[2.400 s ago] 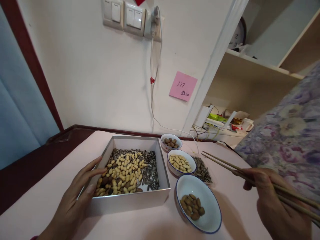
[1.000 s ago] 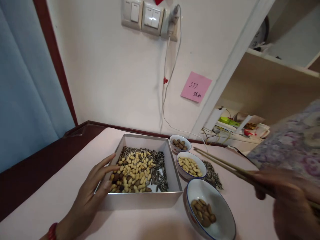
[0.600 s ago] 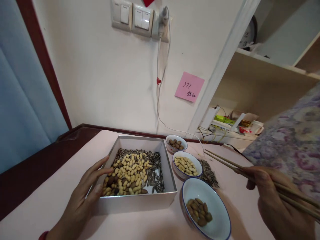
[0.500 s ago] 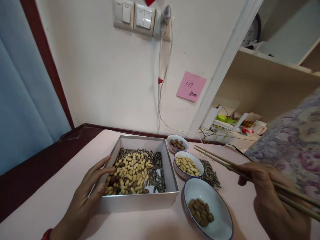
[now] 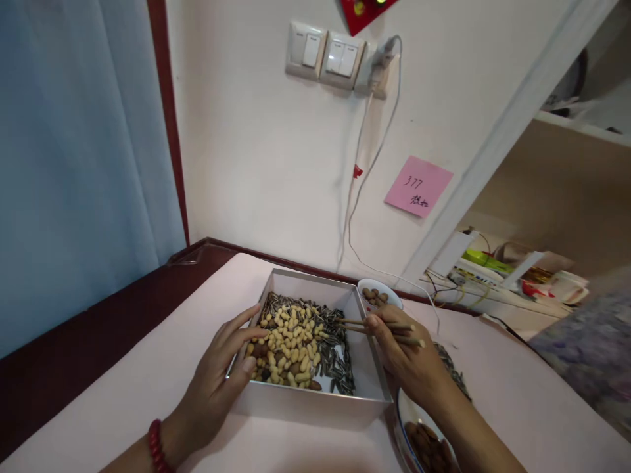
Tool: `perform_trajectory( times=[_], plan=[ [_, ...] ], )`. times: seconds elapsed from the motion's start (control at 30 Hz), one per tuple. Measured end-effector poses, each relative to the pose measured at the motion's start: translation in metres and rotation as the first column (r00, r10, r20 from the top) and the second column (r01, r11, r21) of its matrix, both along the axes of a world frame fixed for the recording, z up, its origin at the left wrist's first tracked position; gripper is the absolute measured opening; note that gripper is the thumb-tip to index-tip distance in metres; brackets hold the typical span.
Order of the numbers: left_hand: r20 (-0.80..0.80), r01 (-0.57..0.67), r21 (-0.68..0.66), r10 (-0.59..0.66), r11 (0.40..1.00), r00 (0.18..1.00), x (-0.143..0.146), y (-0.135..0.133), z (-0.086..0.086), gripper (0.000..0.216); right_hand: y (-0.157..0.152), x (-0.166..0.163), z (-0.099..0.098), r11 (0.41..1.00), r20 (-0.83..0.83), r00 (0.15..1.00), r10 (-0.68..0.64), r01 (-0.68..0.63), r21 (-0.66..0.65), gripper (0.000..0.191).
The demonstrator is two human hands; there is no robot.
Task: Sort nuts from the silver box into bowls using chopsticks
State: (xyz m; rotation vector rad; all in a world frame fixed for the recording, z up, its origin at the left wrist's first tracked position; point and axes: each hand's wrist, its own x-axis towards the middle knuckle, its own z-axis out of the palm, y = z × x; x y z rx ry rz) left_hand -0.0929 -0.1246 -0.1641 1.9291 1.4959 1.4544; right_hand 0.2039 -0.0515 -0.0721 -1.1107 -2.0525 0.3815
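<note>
A square silver-grey box [image 5: 315, 397] on the pink table holds a mix of pale peanuts [image 5: 290, 341], striped sunflower seeds [image 5: 340, 374] and a few brown nuts. My left hand [image 5: 221, 381] rests on the box's left wall, fingers spread, thumb on the outside. My right hand [image 5: 409, 361] is over the box's right wall and grips a pair of wooden chopsticks [image 5: 365, 325]. Their tips point left over the seeds in the box. I cannot see anything between the tips.
A small bowl of brown nuts [image 5: 377, 293] stands behind the box. A blue-rimmed bowl of almonds [image 5: 424, 447] is under my right wrist, with loose sunflower seeds [image 5: 451, 374] beside it. A pink note [image 5: 418, 186], cable and switches are on the wall. Flowered cloth [image 5: 586, 355] lies at right.
My right hand has swung left from the table's right side, bringing the chopstick tips over the box. The camera has shifted right and down. My left hand stays on the box wall.
</note>
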Motion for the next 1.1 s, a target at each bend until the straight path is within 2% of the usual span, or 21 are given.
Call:
perform_trajectory(
  times=[0.23,0.43,0.6,0.7,0.77,0.83,0.9,0.97,1.03,1.1],
  plan=[
    [-0.044,0.019,0.000,-0.019,1.000,0.999,-0.001,-0.002,0.002,0.030,0.019,-0.012,-0.011,1.000,0.070,0.998,-0.008,0.008,-0.003,0.037],
    [-0.036,0.016,0.003,-0.016,1.000,0.999,-0.001,-0.002,0.002,0.030,0.018,-0.013,-0.016,0.999,0.047,0.998,-0.039,0.038,0.018,0.039],
    [-0.047,0.026,-0.002,-0.026,1.000,0.999,-0.002,0.000,0.001,0.030,0.003,-0.001,-0.006,0.998,-0.005,0.998,-0.060,0.060,0.031,0.038],
    [-0.028,-0.002,0.007,0.002,1.000,1.000,-0.002,0.001,0.001,0.029,-0.017,0.016,0.008,0.996,-0.047,0.996,-0.077,0.079,0.044,0.036],
    [-0.009,-0.029,0.011,0.029,1.000,1.000,-0.002,0.001,0.001,0.029,-0.034,0.031,0.020,0.983,-0.101,0.986,-0.131,0.142,0.112,0.031],
    [-0.012,-0.036,-0.002,0.035,0.999,0.999,-0.002,0.001,0.000,0.029,-0.052,0.046,0.032,0.944,-0.183,0.962,-0.202,0.242,0.225,0.026],
    [-0.011,-0.029,-0.025,0.028,0.999,1.000,-0.001,0.002,-0.001,0.030,-0.068,0.062,0.041,0.877,-0.269,0.912,-0.310,0.383,0.289,0.022],
    [0.028,-0.032,-0.041,0.033,0.999,0.999,0.000,0.002,0.000,0.030,-0.078,0.080,0.044,0.793,-0.331,0.835,-0.440,0.534,0.293,0.023],
    [0.078,-0.040,-0.047,0.044,0.998,0.996,0.002,0.002,0.002,0.030,-0.081,0.100,0.040,0.716,-0.322,0.760,-0.564,0.645,0.268,0.029],
    [0.102,-0.041,-0.049,0.045,0.998,0.994,0.004,0.001,0.003,0.030,-0.079,0.118,0.033,0.687,-0.226,0.726,-0.650,0.688,0.233,0.039]
  ],
)
